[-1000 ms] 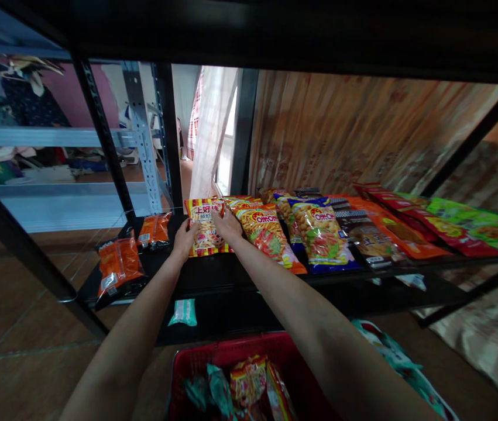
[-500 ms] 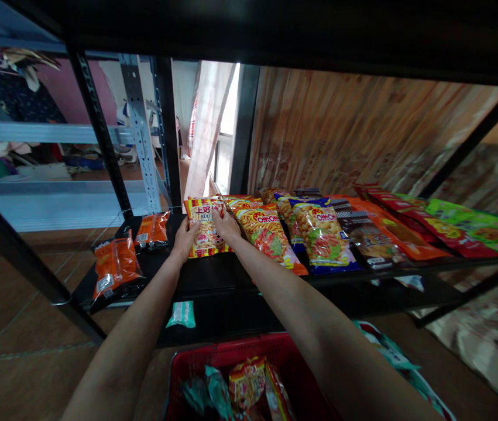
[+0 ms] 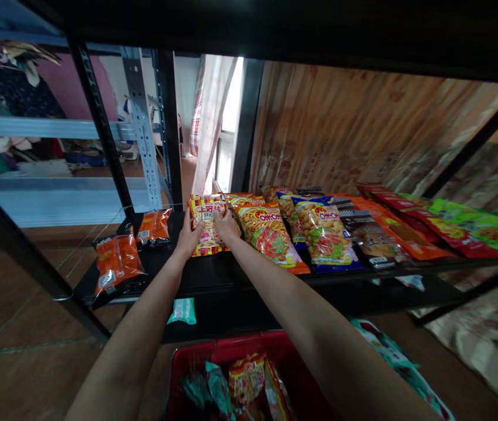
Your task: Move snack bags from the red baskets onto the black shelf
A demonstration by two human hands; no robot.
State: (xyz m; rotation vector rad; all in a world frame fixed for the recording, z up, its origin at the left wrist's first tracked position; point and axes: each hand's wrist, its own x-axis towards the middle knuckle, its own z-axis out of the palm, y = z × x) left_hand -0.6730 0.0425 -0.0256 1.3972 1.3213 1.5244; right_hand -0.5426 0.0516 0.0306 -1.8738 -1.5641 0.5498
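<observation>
A yellow-and-red snack bag (image 3: 208, 235) leans on the black shelf, its printed front facing me. My left hand (image 3: 188, 238) holds its left edge, with the thumb on the front. On the right side of the bag my right hand (image 3: 227, 225) is closed, fingers against the front and upper edge. The top of a similar bag (image 3: 199, 197) shows just behind it. To the right, touching or close to my right hand, stands an orange-and-yellow snack bag (image 3: 268, 234).
Two orange bags (image 3: 119, 260) lie at the shelf's left end. Blue-and-yellow bags (image 3: 322, 231), brown bags (image 3: 374, 237) and green bags (image 3: 479, 219) line the right. Below, a red basket (image 3: 196, 353) holds several packets. A teal packet (image 3: 182, 310) lies on the lower shelf.
The snack bag sits almost where it was, both hands still on it. My left fingers now reach higher along its left edge. The view has shifted slightly.
</observation>
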